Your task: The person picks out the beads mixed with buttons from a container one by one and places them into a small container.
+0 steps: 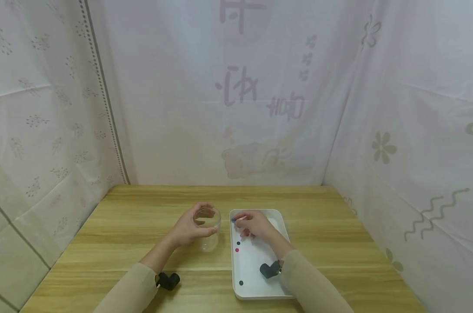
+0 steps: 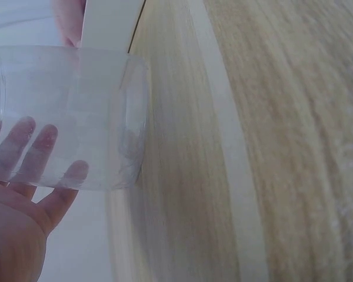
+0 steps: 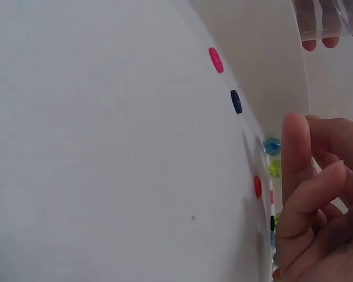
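My left hand [image 1: 193, 226] grips a clear plastic jar [image 2: 100, 117] by its side, the thumb and fingers curved around it. The jar stands upright on the table, its round open mouth facing up, just left of a white tray [image 1: 256, 269]. Over the tray's far left part is my right hand [image 1: 256, 224], thumb and index finger close together. A small blue piece [image 1: 233, 220] shows at these fingertips; whether they pinch it is hidden. Beside the thumb, the right wrist view shows a blue marble [image 3: 272, 146], a yellow-green marble [image 3: 275, 168] and a red disc [image 3: 257, 186].
Along the tray's left side lie a pink disc [image 3: 216, 60], a dark blue disc [image 3: 236, 101] and, nearer me, a dark disc [image 1: 241, 283]. Several more small colored pieces are partly behind the right hand. The wooden table [image 1: 142, 217] is bordered by hanging curtains [image 1: 173, 108].
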